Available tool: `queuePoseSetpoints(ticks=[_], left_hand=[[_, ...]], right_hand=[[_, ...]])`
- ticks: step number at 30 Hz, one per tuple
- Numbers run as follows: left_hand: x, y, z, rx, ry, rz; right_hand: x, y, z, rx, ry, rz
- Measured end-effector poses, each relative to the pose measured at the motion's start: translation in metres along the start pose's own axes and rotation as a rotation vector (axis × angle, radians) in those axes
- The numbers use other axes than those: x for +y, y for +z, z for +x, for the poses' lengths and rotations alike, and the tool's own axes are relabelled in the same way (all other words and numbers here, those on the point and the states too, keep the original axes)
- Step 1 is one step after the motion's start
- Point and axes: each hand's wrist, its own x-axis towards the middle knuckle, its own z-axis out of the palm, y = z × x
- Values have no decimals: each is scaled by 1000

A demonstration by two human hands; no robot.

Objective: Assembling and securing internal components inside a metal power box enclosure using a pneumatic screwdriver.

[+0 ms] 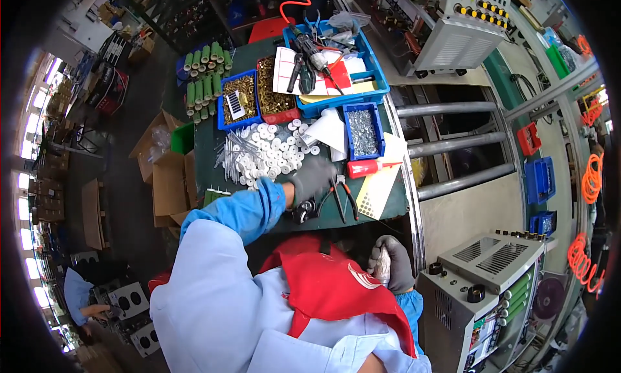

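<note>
My left hand [313,178], in a dark grey glove, reaches over the green workbench [249,55] at the right edge of a heap of white round washers [272,150]. Its fingers are dark and blurred, so their grip does not show. Just beside it lie pliers with black and red handles [339,202] and a round black metal part [303,211]. Off the bench's front edge, my right hand [396,263], also gloved, is closed around a shiny silver, roundish object [383,267] whose kind I cannot make out. Long thin metal rods [234,154] lie left of the washers.
Behind the washers stand a blue bin [239,92] and a red bin [275,101] of brass parts, beside green cylinders [204,88]. A blue tray [381,82] carries tools. Right are a small-screw bin [363,132], a red bottle [364,169], metal rollers [459,140] and a grey machine [482,263].
</note>
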Motion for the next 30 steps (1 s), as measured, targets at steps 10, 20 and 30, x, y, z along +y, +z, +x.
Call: queuePoseSetpoints(ticks=[10, 20, 30], left_hand=[[113, -94, 164, 288, 401, 1447], [116, -107, 212, 91, 487, 1714], [128, -136, 207, 77, 523, 1614]], right_hand=[[-26, 29, 29, 123, 50, -60], [-38, 45, 54, 204, 85, -48], [-35, 40, 51, 266, 58, -11]])
